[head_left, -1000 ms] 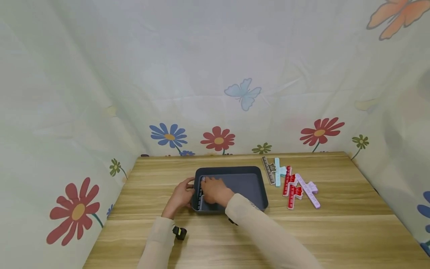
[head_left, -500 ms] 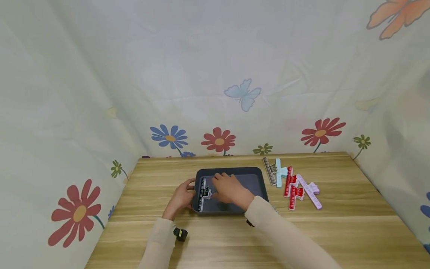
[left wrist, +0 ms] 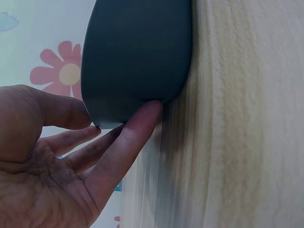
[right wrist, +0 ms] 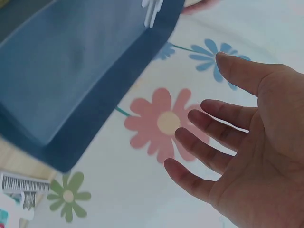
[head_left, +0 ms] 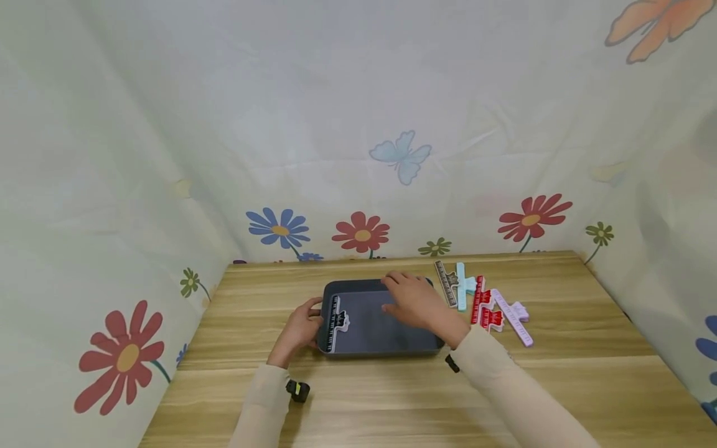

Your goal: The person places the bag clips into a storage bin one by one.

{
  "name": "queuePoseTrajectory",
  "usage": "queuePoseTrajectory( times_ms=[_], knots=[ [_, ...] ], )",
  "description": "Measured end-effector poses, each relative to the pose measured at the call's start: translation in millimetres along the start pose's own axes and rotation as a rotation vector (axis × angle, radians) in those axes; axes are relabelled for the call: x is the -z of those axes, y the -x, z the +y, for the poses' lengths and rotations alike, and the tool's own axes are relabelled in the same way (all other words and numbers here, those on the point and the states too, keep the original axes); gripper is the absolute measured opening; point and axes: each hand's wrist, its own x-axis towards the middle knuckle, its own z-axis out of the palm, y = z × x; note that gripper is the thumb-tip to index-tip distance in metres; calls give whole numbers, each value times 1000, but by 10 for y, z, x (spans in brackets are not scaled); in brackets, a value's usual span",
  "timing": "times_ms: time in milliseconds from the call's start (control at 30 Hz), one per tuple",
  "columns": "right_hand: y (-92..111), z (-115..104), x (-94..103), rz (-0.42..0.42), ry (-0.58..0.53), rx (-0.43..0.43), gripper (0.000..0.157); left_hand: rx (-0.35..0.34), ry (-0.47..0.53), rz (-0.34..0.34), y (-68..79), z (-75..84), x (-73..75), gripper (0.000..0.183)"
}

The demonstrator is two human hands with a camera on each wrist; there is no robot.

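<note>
- From my head view, the dark tray (head_left: 370,323) sits flat on the wooden table (head_left: 358,398), its long sides running left to right.
- My left hand (head_left: 299,326) is at the tray's left end; in the left wrist view its fingers are spread and fairly straight, thumb at the rim and another finger against the outer wall, touching rather than clenching.
- My right hand (head_left: 414,302) is above the tray's right part, fingers apart and pinching nothing, as its wrist view confirms.
- I judge the tray stiff and fairly light, with a smooth outer wall that could slide; I would hold it by opposite rims.
- Inside it, the black clip (head_left: 338,322) lies flat along the left wall, key-patterned bar outermost, grip pointing inward; I see nothing else on the tray's visible floor.
- That clip looks like light, rigid plastic, slick on its printed face, so I would pinch the raised grip, since the bar leaves little room beside the wall.
- Right of the tray, on the table, lie a brown clip (head_left: 445,284), a light blue clip (head_left: 462,287), two red clips (head_left: 478,300) close together, and a slanted lilac clip (head_left: 512,317); I expect all to handle alike.
</note>
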Motion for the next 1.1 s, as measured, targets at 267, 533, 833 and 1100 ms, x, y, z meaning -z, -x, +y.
queuePoseTrajectory(
  times_ms=[267, 533, 833, 1100],
  knots=[
    [267, 234, 175, 78, -10, -7, 63, 2, 0, 3, -7, -21, 3, 58],
    [479, 547, 230, 129, 34, -32, 62, 7, -7, 0, -18, -9, 4, 58],
    [679, 840, 320, 156, 39, -82, 63, 4, -10, 8, -31, -20, 11, 58],
    [860, 1079, 281, 149, 40, -133, 62, -6, -11, 8, -13, -18, 0, 58]
  ],
)
